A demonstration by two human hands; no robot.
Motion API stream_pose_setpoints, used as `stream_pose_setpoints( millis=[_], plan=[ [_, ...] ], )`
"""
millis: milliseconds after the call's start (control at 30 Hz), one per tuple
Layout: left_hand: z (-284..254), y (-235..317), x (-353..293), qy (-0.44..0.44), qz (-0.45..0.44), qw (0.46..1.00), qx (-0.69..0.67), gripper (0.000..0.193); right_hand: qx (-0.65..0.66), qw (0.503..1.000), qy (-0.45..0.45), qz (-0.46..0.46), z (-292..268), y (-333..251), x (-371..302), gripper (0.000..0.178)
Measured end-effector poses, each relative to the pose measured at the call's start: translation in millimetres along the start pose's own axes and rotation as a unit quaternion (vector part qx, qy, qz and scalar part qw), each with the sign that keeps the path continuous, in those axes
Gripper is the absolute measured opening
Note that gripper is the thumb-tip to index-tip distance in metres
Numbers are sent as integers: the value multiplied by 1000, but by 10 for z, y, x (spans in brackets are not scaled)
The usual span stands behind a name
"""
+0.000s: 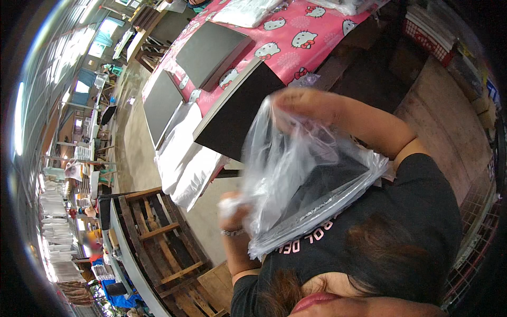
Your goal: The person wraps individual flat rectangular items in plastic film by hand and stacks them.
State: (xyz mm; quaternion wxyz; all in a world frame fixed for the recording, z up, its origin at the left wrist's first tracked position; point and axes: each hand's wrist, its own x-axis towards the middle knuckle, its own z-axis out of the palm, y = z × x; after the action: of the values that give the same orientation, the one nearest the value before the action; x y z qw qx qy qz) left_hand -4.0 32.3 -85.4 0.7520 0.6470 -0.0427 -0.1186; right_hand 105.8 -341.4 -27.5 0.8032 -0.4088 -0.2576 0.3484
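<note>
A large clear plastic bag [280, 174] is stretched between my two hands in front of my chest. My right hand [296, 105] is raised, its fingers closed on one edge of the bag. Lower and to the left, my left hand [233, 211] grips the bag's other side; motion smears it a little. The bag's folded edge hangs slack against my black shirt. Just beyond the bag, a black flat box [237, 111] lies tilted at the table's near edge. Farther off are another dark box [211, 55] and a dark grey panel-like one [162, 108].
A pink cartoon-print cloth covers the table [288, 47]. White plastic-wrapped bundles [185, 153] lie at its near left edge, with more white packets [245, 11] at the far end. A wooden pallet [158, 227] is at lower left, and a red basket [428, 39] at far right.
</note>
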Motion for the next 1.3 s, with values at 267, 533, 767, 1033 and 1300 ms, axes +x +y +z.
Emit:
stream_pose_setpoints(
  millis=[267, 533, 767, 1033, 1300],
  plan=[
    [160, 144, 115, -181, -29, 963, 196, 49, 99, 986, 41, -131, -28, -196, -56, 25],
    [-226, -158, 162, -116, -34, 992, 29, 39, -229, 961, -63, -145, -191, -178, -141, 15],
    [-405, 75, 357, -131, 59, 989, -26, 38, -13, 998, 48, -39, -289, -98, -104, 28],
    [-177, 310, 1250, 225, 221, 941, 124, 38, -504, 792, 245, -243, -538, -110, 366, 49],
    [371, 233, 473, 204, 334, 732, 558, 44, -638, 667, 301, -239, -51, 33, -279, 43]
  ],
)
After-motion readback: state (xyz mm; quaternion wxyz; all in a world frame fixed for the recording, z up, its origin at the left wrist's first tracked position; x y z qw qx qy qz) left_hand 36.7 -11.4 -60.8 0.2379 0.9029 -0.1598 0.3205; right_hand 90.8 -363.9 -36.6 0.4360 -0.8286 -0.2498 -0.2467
